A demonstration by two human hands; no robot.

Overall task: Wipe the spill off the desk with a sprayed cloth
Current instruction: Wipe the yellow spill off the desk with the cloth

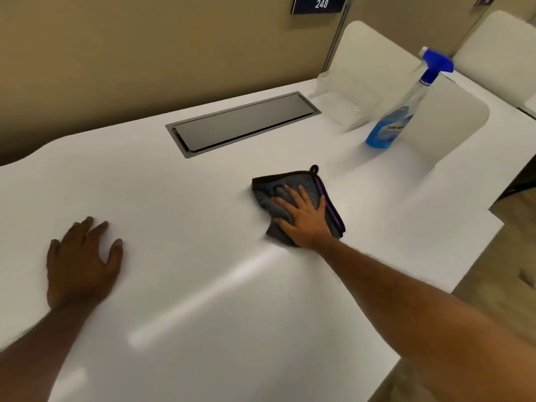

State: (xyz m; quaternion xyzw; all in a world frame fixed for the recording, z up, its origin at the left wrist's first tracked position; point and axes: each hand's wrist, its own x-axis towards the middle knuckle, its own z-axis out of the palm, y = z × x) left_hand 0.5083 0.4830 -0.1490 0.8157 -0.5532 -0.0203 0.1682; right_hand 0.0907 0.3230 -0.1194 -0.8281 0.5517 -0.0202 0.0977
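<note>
Cloth (293, 195), grey and folded, lies flat on the white desk (203, 285) near its middle, pinned under the right hand (304, 216), fingers spread and pressing down. The left hand (82, 262) rests flat on the bare desk, well apart, fingers open and holding nothing. No spill shows on that glossy top, so a patch could be missed. The bottle (406, 103) stands upright beyond the cloth; a wide sweep that way could knock it over. The folded cloth could also bunch up under uneven pressure.
</note>
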